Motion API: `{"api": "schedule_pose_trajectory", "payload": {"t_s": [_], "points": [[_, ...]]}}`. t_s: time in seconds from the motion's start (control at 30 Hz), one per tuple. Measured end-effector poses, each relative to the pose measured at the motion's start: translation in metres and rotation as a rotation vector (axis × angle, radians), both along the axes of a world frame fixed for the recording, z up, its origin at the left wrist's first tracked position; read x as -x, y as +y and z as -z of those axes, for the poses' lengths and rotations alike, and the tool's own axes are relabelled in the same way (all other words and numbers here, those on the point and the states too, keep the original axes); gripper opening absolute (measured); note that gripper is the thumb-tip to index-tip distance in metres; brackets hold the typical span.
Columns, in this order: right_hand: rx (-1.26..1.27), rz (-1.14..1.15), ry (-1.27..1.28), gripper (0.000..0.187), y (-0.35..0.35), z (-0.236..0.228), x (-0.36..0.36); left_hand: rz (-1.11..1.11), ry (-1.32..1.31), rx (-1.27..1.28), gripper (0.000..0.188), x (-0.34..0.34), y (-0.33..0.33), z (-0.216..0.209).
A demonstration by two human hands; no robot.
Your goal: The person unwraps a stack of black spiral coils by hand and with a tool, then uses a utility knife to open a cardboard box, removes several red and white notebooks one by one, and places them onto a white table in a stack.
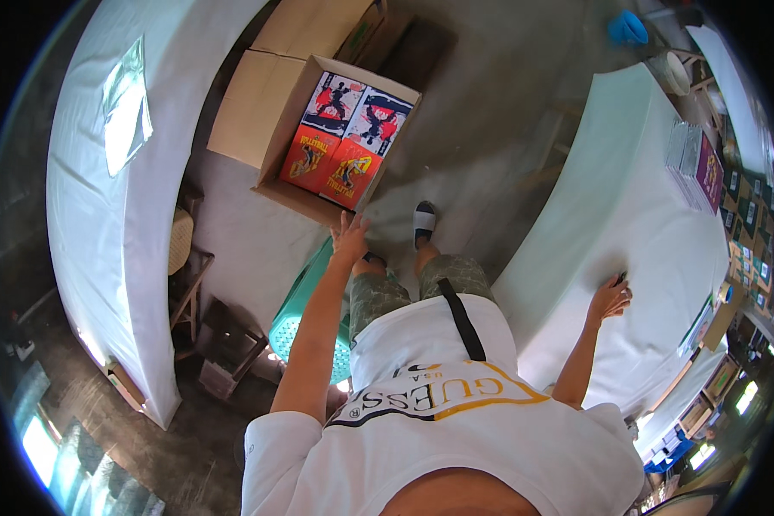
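An opened cardboard box (271, 142) stands ahead of me with its flaps folded out. Inside lie stacks of printed books or notebooks (350, 175), some red with yellow figures, others white, red and black. At the box's near edge is my left hand (349, 236), its fingers stretched out and holding nothing; whether they touch the cardboard I cannot tell. My right hand (611, 301) is over the white-covered table (568, 232) on the right. Its fingers are closed around a small dark object (621, 278), mostly hidden by the grip.
A green plastic stool (297, 301) stands beside my legs, below my left forearm. Stacked purple and white booklets (697, 168) lie on the right table's far end. Another white-covered table (168, 103) curves along the left, with a shiny clear sheet (127, 107) on it. A blue bucket (629, 28) is far right.
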State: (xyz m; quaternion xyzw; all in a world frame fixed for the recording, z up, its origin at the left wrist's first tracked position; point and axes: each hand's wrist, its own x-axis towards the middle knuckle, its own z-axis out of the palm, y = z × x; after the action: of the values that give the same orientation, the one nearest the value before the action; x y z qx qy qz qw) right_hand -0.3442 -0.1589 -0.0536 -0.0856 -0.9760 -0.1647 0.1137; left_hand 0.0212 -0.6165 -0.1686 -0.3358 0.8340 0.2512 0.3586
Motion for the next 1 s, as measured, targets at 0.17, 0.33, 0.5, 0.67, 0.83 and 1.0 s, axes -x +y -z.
{"api": "schedule_pose_trajectory", "payload": {"t_s": [0.17, 0.33, 0.5, 0.67, 0.83, 1.0], "points": [[0.000, -0.410, 0.219, 0.051, -0.048, -0.001, -0.008, 0.056, 0.059, 0.058, 0.066, -0.005, -0.008, 0.003], [0.508, -0.764, -0.007, 0.040, -0.177, 0.005, -0.051, 0.044, 0.079, 0.094, 0.069, -0.047, -0.023, 0.004], [0.427, -0.785, -0.203, 0.035, -0.241, 0.010, -0.125, 0.019, -0.060, 0.069, 0.067, -0.131, -0.057, -0.006], [0.441, -0.817, -0.424, 0.031, -0.250, 0.019, -0.169, -0.236, -0.251, 0.116, 0.065, -0.261, -0.090, -0.009], [0.473, -0.993, -0.578, 0.027, -0.261, 0.037, -0.141, -0.534, -0.331, 0.176, 0.077, -0.345, -0.069, -0.020], [0.499, -1.190, -0.607, 0.020, -0.281, 0.054, -0.090, -0.824, -0.177, 0.053, 0.082, -0.330, 0.031, -0.005]]}}
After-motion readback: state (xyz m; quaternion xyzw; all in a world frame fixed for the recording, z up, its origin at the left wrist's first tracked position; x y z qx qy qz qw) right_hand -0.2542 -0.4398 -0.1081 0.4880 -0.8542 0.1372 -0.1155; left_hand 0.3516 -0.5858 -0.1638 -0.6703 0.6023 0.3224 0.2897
